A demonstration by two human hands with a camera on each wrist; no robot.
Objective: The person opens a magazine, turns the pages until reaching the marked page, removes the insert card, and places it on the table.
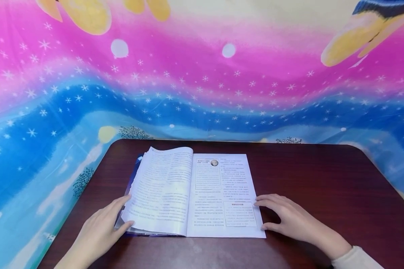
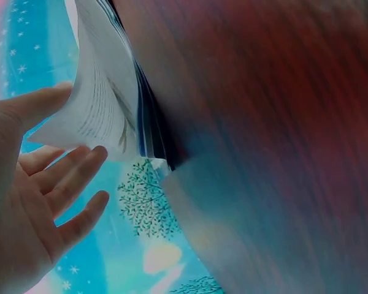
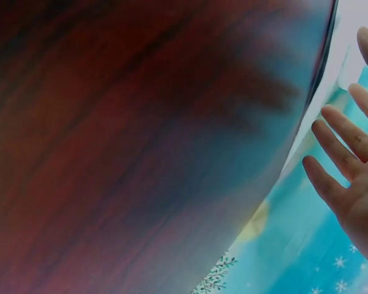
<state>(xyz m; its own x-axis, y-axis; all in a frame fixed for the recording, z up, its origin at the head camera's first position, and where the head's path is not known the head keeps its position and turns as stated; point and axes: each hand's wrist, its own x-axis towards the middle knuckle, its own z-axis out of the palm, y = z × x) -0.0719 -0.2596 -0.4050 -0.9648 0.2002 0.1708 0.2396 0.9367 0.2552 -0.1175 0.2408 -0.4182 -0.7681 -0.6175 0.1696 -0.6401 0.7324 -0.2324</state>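
Pink and blue printed cloth (image 1: 205, 101) hangs behind a dark brown desk (image 1: 316, 175). Magazine (image 1: 188, 198) lies spread on the desk, left of centre, between the two hands; left page (image 1: 159, 186) bowed upward, right page (image 1: 222, 198) flat. Position appears chosen to keep both outer edges within reach and the spread steady. Left hand (image 1: 97, 228): fingers extended, loosely parted, thumb at the left page's outer edge; no firm grip discernible. Right hand (image 1: 291, 216): released, fingers lightly spread, tips at the right page's outer edge; pressure cannot be told. Smallest item noted: round portrait (image 1: 214, 163) printed on the right page.
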